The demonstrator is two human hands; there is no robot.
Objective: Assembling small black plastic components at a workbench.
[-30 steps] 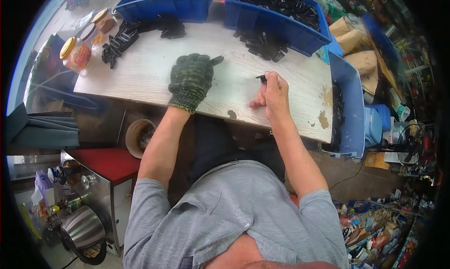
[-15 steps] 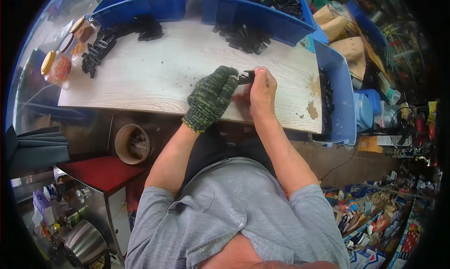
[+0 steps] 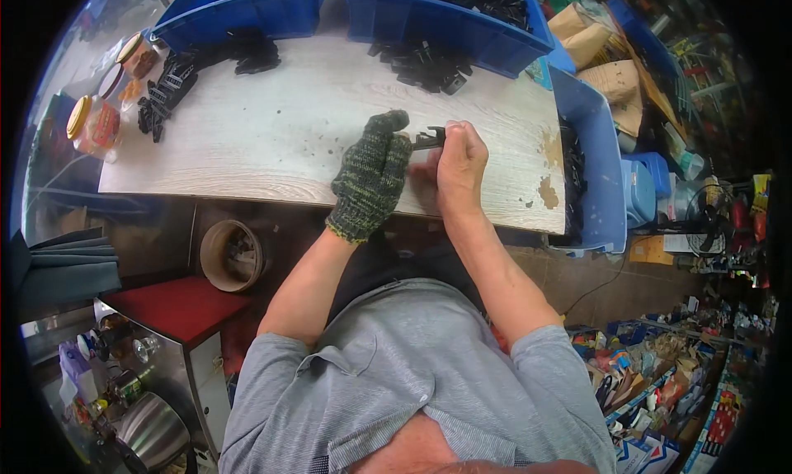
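Bare right hand [image 3: 462,167] pinches a slim black plastic piece [image 3: 429,141] toward ten o'clock; green-gloved left hand [image 3: 371,173]: grip unclear.

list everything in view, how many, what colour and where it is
black part: one, black, between the hands
black pieces: many, black, piled at the table's far side and in the right blue bin
table: one, whitish, centre
blue bins: two, blue, far edge
light-blue bin: one, light blue, right of table
jars: three, clear, left end
bucket: one, tan, left, below table
cabinet: one, red top, lower left
kettle: one, silver, lower left
clutter: uncountable, mixed, right side
shirt: one, grey, bottom centre
left grip: one, green-black glove, by the part's left end
right grip: one, bare, holding the part's right end
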